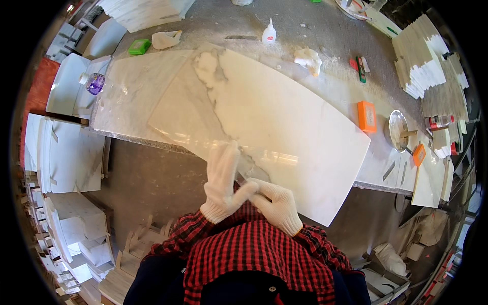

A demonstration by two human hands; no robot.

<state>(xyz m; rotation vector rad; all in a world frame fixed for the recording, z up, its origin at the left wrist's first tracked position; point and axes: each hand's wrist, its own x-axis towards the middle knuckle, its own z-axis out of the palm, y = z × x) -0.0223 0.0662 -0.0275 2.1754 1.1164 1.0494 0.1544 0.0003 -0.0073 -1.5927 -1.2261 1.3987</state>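
Observation:
A large polished white marble slab (pixel 284 117) with grey veins lies at an angle on the worktable, its near edge overhanging toward me. My left hand (pixel 221 185), in a white knit glove, has its fingers stretched out together at this near edge. Its thumb reaches across to the right hand. My right hand (pixel 277 206), gloved the same, is closed close beside it. From its fingers sticks a thin, grey, blade-like strip (pixel 240 178), pointing up between the two hands. The rest of that strip is hidden by the glove.
An orange box (pixel 366 117) and a metal bowl (pixel 396 129) stand right of the slab. Beyond it are a white squeeze bottle (pixel 269 33), a crumpled cloth (pixel 308 61) and a green box (pixel 139 47). Stone pieces (pixel 419 56) are stacked far right; a purple-liquid bottle (pixel 93 83) stands left.

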